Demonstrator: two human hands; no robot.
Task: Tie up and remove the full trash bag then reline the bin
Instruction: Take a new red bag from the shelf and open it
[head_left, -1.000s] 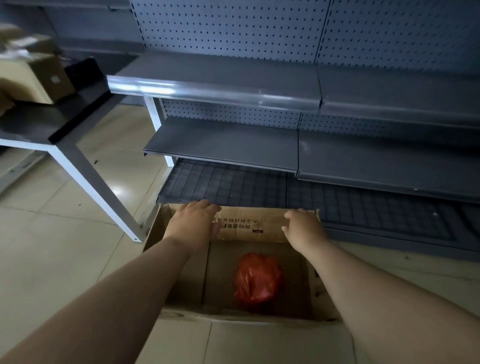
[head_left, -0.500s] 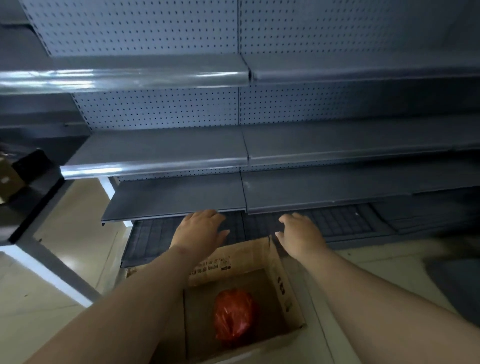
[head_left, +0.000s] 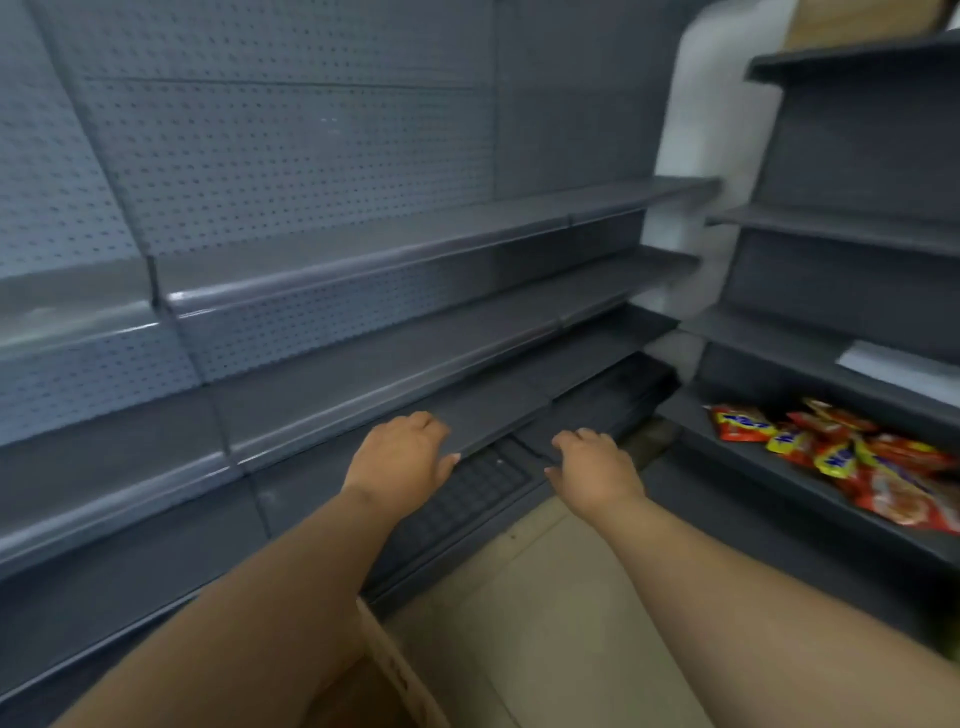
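Note:
Only a corner of the cardboard box (head_left: 387, 675) that serves as the bin shows, at the bottom edge under my left forearm. Its inside and the red bag are out of view. My left hand (head_left: 397, 457) and my right hand (head_left: 592, 470) hang in the air ahead of me, palms down, fingers loosely bent, holding nothing. Both hands are in front of the lowest grey shelves (head_left: 363, 384) and touch nothing that I can make out.
Grey metal shelving with pegboard backs runs along the left and far side. A second shelf unit (head_left: 841, 228) stands at the right, with several red and yellow snack packets (head_left: 852, 452) on a low shelf. Beige tiled floor (head_left: 545, 597) lies between the units.
My view has swung up and to the right. The box has slid to the bottom edge and the red bag has dropped out of sight. Both hands stay empty in front of me.

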